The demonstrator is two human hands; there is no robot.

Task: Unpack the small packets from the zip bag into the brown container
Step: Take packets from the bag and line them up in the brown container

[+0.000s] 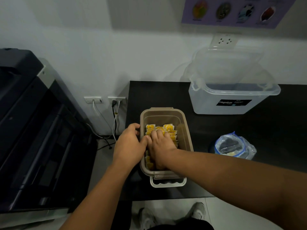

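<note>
The brown container (159, 110) stands on the black table (166, 93) straight in front of the person, its long axis running away from the body. The small yellow packets (169, 127) stand on edge inside it, filed in a row along that same axis, from the near end to past the middle; the far end looks bare

The left hand (129, 146) grips the container's left rim, fingers curled over the edge, which steadies the tub. The right hand (161, 146) is down inside the container, its fingers laid fairly flat on top of the packets. It presses them and holds none

The zip bag (232, 145) lies on the table to the right of the container, apart from it, its mouth open and turned up. Something dark shows inside, and a pale yellow patch near the bottom could be a packet, though it is too blurred to be sure

What the coming move turns on is that the bag sits on the right side, so the right hand is clearly the nearer one. It would have to lift out of the container and reach sideways to the right, while the left hand keeps the tub in place. A clear box (232, 100) stands behind the bag, out of that path
</note>
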